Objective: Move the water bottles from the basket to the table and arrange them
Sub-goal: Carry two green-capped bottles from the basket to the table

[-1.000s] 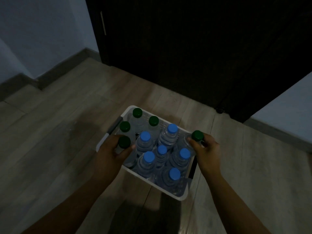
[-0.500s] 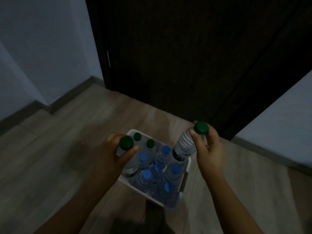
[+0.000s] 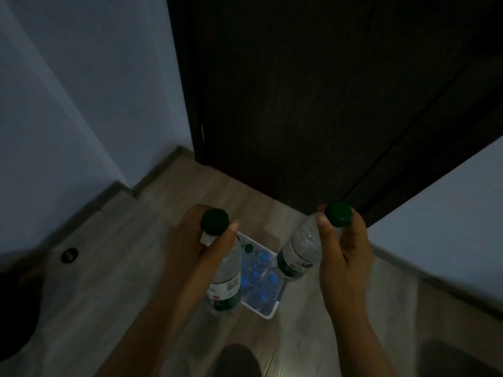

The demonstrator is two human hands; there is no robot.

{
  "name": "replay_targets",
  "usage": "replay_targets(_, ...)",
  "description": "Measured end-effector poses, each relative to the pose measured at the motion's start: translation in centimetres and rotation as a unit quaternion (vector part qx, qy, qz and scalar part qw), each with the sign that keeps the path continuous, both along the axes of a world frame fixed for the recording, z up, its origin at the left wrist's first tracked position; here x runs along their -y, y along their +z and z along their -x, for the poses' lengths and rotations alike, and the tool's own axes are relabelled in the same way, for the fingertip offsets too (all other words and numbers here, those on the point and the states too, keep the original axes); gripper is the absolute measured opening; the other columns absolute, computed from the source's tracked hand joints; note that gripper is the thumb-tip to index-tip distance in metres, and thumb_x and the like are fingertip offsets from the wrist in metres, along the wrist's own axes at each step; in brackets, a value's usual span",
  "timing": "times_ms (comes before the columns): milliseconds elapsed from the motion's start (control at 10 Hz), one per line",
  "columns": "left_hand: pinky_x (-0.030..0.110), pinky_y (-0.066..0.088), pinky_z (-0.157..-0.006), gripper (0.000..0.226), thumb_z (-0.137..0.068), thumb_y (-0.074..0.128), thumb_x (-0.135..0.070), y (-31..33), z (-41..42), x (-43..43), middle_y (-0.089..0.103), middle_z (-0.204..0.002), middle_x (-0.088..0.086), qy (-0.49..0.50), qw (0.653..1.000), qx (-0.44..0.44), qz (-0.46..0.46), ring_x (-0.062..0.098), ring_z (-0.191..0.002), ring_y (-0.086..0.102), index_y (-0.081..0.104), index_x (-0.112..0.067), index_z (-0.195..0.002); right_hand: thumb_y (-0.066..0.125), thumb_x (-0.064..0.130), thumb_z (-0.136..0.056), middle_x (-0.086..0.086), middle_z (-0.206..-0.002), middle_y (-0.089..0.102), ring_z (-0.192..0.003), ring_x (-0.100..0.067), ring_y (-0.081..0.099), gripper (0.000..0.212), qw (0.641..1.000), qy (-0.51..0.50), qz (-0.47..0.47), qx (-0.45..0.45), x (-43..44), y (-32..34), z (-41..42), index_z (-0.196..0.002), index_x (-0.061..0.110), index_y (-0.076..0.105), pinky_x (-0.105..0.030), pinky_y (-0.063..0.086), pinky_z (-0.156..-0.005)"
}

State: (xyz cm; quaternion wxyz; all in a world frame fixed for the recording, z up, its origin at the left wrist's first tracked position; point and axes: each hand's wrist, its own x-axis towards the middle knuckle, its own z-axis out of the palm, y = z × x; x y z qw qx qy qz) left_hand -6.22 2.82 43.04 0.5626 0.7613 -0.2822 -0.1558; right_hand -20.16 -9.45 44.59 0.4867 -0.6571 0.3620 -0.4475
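Note:
My left hand (image 3: 190, 240) grips a clear water bottle with a green cap (image 3: 227, 270) by its neck, held well above the floor. My right hand (image 3: 344, 248) holds a second green-capped bottle (image 3: 300, 248) by its neck, tilted down to the left. Far below between them, the white basket (image 3: 268, 312) stands on the wooden floor. It holds several blue-capped bottles (image 3: 257, 274) and one green-capped bottle (image 3: 248, 248). No table is in view.
A dark wooden door (image 3: 313, 104) fills the back. Pale walls stand to the left (image 3: 68, 104) and right (image 3: 441, 235). A small dark round object (image 3: 69, 254) lies on the floor at left, beside a dark shape at the left edge.
Both hands have lifted a green-capped bottle each out of the basket and risen high. The view has pulled up and away, so the basket looks much smaller.

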Motion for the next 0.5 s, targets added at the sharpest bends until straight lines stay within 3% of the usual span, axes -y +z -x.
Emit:
replay_targets(200, 0.009, 0.045, -0.057, 0.017, -0.083, 0.066, -0.034, 16.8, 1.7, -1.9, 0.061, -0.079, -0.005, 0.015, 1.0, -0.018, 0.015, -0.004, -0.068, 0.059, 0.057, -0.02, -0.084, 0.048, 0.042, -0.087, 0.021, -0.089, 0.062, -0.083, -0.001, 0.061, 0.025, 0.999, 0.014, 0.043, 0.017, -2.3, 16.0, 0.9, -0.102, 0.024, 0.056, -0.01, 0.049, -0.067)
replay_targets(300, 0.0, 0.04, -0.056, 0.016, -0.086, 0.064, -0.027, 24.9, 2.2, -2.7, 0.057, -0.069, -0.003, 0.03, 0.999, 0.012, 0.03, -0.009, -0.065, 0.056, 0.056, -0.017, -0.076, 0.046, 0.039, -0.09, 0.019, -0.088, 0.06, -0.081, -0.001, 0.059, 0.016, 0.994, 0.028, 0.101, 0.022, -3.2, 23.5, 0.9, -0.099, 0.028, 0.055, -0.009, 0.048, -0.066)
replay_targets(500, 0.006, 0.042, -0.056, 0.028, -0.076, 0.056, -0.037, 41.1, 2.6, -5.6, 0.057, -0.063, 0.004, 0.002, 0.991, 0.106, 0.082, 0.004, -0.065, 0.058, 0.058, -0.009, -0.073, 0.046, 0.035, -0.09, 0.013, -0.086, 0.059, -0.074, -0.001, 0.058, 0.023, 0.982, 0.069, 0.161, 0.072, -5.9, 39.1, 0.9, -0.096, 0.016, 0.057, -0.01, 0.047, -0.063)
